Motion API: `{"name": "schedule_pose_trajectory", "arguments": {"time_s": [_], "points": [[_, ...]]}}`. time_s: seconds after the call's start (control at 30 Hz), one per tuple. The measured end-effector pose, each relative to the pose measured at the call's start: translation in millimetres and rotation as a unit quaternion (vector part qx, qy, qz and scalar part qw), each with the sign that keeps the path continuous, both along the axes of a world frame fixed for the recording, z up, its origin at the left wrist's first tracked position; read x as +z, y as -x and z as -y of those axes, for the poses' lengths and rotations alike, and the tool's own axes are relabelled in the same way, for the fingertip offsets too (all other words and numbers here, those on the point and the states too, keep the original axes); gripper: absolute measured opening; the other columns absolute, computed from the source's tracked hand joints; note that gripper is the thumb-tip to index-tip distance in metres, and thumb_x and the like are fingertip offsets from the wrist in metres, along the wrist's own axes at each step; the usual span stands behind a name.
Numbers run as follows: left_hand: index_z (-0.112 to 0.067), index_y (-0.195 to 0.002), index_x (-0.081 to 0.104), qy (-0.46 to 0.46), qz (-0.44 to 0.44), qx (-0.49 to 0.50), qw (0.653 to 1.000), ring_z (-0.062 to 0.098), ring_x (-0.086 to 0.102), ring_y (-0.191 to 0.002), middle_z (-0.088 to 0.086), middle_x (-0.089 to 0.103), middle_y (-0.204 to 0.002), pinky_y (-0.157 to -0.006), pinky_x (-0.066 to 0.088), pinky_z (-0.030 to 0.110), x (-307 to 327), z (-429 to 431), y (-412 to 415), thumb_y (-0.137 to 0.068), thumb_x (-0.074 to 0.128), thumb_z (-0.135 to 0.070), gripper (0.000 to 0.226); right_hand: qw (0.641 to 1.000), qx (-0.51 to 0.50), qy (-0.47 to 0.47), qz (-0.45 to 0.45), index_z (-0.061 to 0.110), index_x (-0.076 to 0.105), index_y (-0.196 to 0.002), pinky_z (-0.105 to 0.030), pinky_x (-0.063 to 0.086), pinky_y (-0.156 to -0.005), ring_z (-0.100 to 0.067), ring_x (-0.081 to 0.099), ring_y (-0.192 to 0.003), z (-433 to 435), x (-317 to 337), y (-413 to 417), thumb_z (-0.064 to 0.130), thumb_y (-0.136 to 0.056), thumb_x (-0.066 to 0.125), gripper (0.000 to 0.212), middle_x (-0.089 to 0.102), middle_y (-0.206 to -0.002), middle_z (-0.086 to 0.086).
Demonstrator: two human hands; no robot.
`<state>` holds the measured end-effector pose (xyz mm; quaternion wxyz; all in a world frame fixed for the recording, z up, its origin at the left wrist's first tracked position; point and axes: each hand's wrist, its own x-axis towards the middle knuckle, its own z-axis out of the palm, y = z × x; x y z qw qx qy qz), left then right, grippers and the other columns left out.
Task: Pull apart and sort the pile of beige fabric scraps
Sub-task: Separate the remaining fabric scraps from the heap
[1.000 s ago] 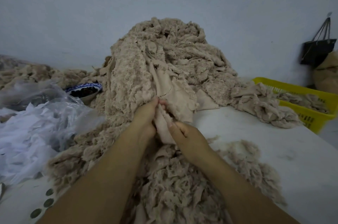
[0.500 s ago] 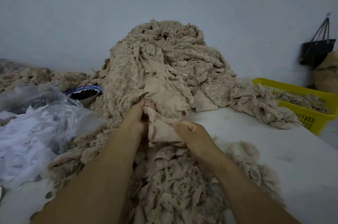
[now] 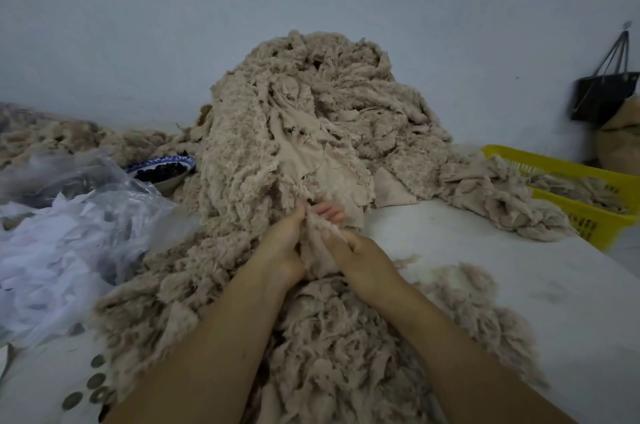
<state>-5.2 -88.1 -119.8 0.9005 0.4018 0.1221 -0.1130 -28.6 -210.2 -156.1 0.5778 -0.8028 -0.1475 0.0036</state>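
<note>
A tall pile of beige fabric scraps rises against the wall in the middle of the white table. A lower heap of loose scraps spreads toward me under my forearms. My left hand and my right hand meet at the foot of the tall pile. Both grip the same smooth beige fabric piece, which runs up into the pile. My left fingertips show pink behind the cloth.
A yellow plastic basket holding scraps stands at the right table edge, with a scrap bundle draped beside it. White fabric under clear plastic fills the left. A blue-rimmed bowl sits behind it. A black bag hangs on the wall.
Both hands kept their hold on the smooth piece and shifted their grip along it; the cloth between them has bunched and the flat panel above sits higher on the pile.
</note>
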Motion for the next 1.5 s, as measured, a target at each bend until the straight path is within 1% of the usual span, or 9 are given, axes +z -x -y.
{"name": "schedule_pose_trajectory", "arguments": {"time_s": [0.13, 0.2, 0.5, 0.7, 0.9, 1.07, 1.17, 1.3, 1.5], "points": [[0.004, -0.078, 0.060, 0.005, -0.017, 0.071, 0.997, 0.016, 0.067, -0.085, 0.011, 0.067, -0.085, -0.068, 0.053, 0.018, 10, 13, -12, -0.110, 0.028, -0.032, 0.058, 0.999, 0.013, -0.049, -0.018, 0.023, 0.071, -0.095, -0.030, 0.054, -0.081, -0.009, 0.069, -0.083, -2, -1, -2, 0.055, -0.097, 0.046, 0.040, 0.075, -0.090, 0.006], [0.004, -0.067, 0.062, 0.018, -0.015, 0.107, 0.994, 0.012, 0.069, -0.064, 0.013, 0.067, -0.064, -0.059, 0.051, 0.015, 11, 18, -19, -0.111, 0.026, -0.026, 0.065, 0.995, -0.002, -0.092, -0.031, 0.031, 0.074, -0.089, -0.019, 0.053, -0.078, -0.005, 0.070, -0.086, 0, 0, -4, 0.051, -0.097, 0.049, 0.033, 0.076, -0.095, 0.011], [-0.006, -0.129, 0.062, -0.144, 0.068, -0.094, 0.983, 0.023, 0.067, -0.114, 0.011, 0.070, -0.124, -0.091, 0.054, 0.034, -1, 3, 4, -0.103, 0.041, -0.050, 0.055, 0.955, -0.093, -0.264, -0.101, 0.024, 0.076, -0.094, -0.033, 0.055, -0.081, -0.015, 0.073, -0.091, 21, 7, -15, 0.045, -0.098, 0.053, 0.031, 0.078, -0.095, 0.002], [-0.018, -0.089, 0.077, -0.300, 0.143, -0.039, 0.942, 0.020, 0.070, -0.084, 0.007, 0.075, -0.093, -0.078, 0.053, 0.031, -4, 9, 30, -0.072, 0.069, -0.061, 0.047, 0.976, -0.087, -0.191, -0.055, 0.024, 0.072, -0.092, -0.021, 0.057, -0.062, -0.012, 0.071, -0.090, 19, 2, -7, 0.049, -0.093, 0.050, 0.033, 0.074, -0.099, -0.005], [-0.014, -0.113, 0.069, -0.090, 0.109, 0.085, 0.986, 0.028, 0.067, -0.106, 0.014, 0.070, -0.119, -0.090, 0.053, 0.040, -13, 8, 27, -0.103, 0.051, -0.024, 0.023, 0.978, -0.071, -0.184, -0.069, 0.033, 0.078, -0.085, -0.008, 0.050, -0.061, 0.003, 0.069, -0.087, 16, 2, -5, 0.047, -0.093, 0.053, 0.030, 0.075, -0.093, 0.015], [-0.007, -0.134, 0.058, 0.023, 0.090, 0.058, 0.994, 0.025, 0.073, -0.099, 0.016, 0.071, -0.121, -0.072, 0.061, 0.035, -14, 7, 28, -0.106, 0.043, -0.020, 0.035, 0.979, -0.073, -0.169, -0.086, 0.015, 0.073, -0.109, -0.037, 0.050, -0.101, -0.016, 0.065, -0.109, 11, 6, -1, 0.065, -0.067, 0.049, 0.069, 0.072, -0.116, -0.003], [-0.011, -0.130, 0.061, 0.040, 0.069, 0.059, 0.995, 0.025, 0.075, -0.094, 0.015, 0.073, -0.115, -0.067, 0.062, 0.035, -16, 7, 26, -0.106, 0.042, -0.025, 0.034, 0.985, -0.070, -0.146, -0.064, 0.007, 0.062, -0.080, -0.033, 0.048, -0.082, -0.022, 0.066, -0.087, 11, 2, -1, 0.055, -0.080, 0.049, 0.050, 0.068, -0.097, -0.022], [-0.009, -0.127, 0.064, 0.018, 0.073, 0.067, 0.995, 0.024, 0.073, -0.101, 0.013, 0.074, -0.114, -0.072, 0.062, 0.035, -15, 5, 29, -0.097, 0.052, -0.046, 0.049, 0.996, -0.049, -0.070, -0.015, 0.030, 0.038, -0.052, -0.014, 0.027, -0.048, 0.000, 0.035, -0.049, 9, -5, -1, 0.034, -0.099, 0.049, 0.048, 0.037, -0.052, 0.017], [-0.015, -0.109, 0.068, -0.114, 0.091, 0.155, 0.977, 0.016, 0.075, -0.082, 0.004, 0.076, -0.096, -0.064, 0.059, 0.030, -23, 5, 24, -0.091, 0.072, -0.026, 0.022, 0.998, -0.044, -0.036, 0.031, 0.029, 0.029, -0.055, -0.016, 0.022, -0.044, -0.002, 0.027, -0.047, 9, -8, -3, 0.022, -0.098, 0.050, 0.049, 0.027, -0.051, 0.015]]}}
